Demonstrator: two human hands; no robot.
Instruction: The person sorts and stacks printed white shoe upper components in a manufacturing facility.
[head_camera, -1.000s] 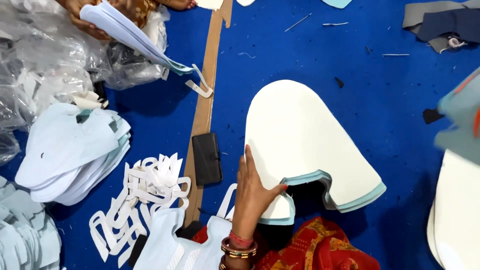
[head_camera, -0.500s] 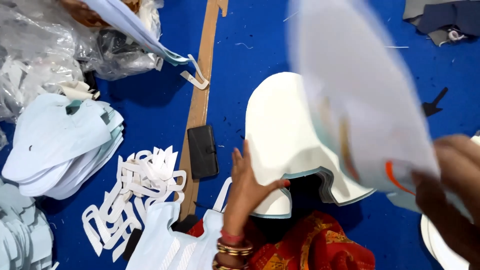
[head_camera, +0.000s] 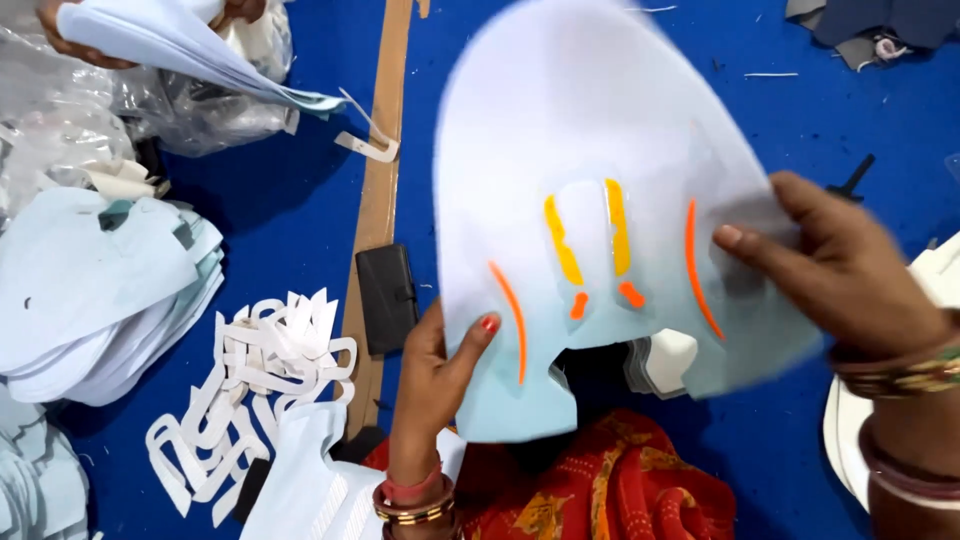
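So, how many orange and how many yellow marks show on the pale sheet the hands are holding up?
On the pale sheet:
orange strokes: 4
yellow strokes: 2
Total: 6

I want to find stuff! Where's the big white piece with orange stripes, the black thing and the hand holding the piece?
white piece (head_camera: 590, 150), head view, plain upper part.
black thing (head_camera: 387, 297), head view, middle.
left hand (head_camera: 437, 365), head view, palm.

Single head-worn view, looking steeply down, close over the blue floor (head_camera: 800, 130) (lap height)
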